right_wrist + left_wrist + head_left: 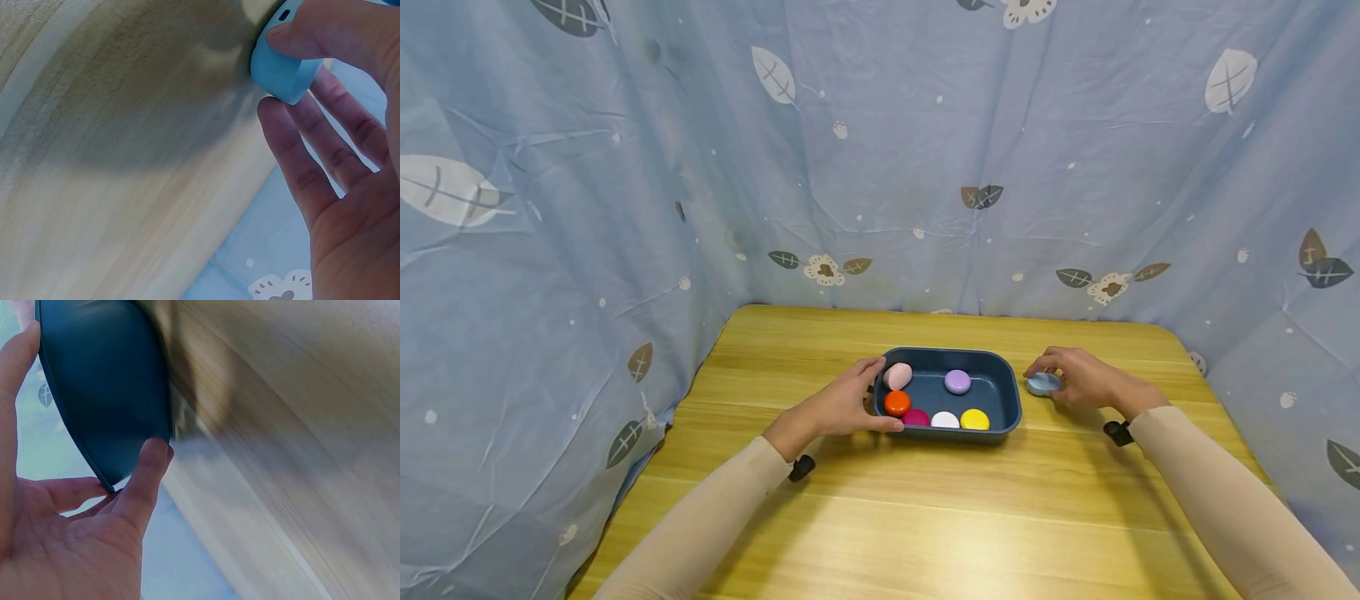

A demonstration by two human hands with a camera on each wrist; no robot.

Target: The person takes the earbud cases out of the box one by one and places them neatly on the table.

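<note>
L hand (pixel 842 406) braces the dark blue tray (pixel 1004 414) at its left end: thumb on the near wall, fingers spread along the far-left rim, wrapped around the wall. Left wrist view confirms it, tray wall (pixel 106 394) between thumb and fingers.

R hand (pixel 1078 379) is on the tabletop (pixel 925 517) just right of the tray, pinching a light blue disc (pixel 1042 383). Right wrist view: disc (pixel 281 69) held edgewise between thumb and fingertips, other fingers loose below it. Disc is outside the tray, apparently touching or barely off the wood; can't tell which.

Tray contents: pink (pixel 898 375), purple (pixel 957 381), orange (pixel 897 402), magenta (pixel 916 417), white (pixel 945 420), yellow (pixel 974 419) discs. Near row is packed tight; free floor approx. centre and right.

Risks (judgement):
- Pinch is on the rim only, smooth surface, so the disc could slip or roll off toward the tabletop edge.
- Carrying it low could clip the tray's right wall.
- Dropping it onto the near row could knock the neighbours.
</note>
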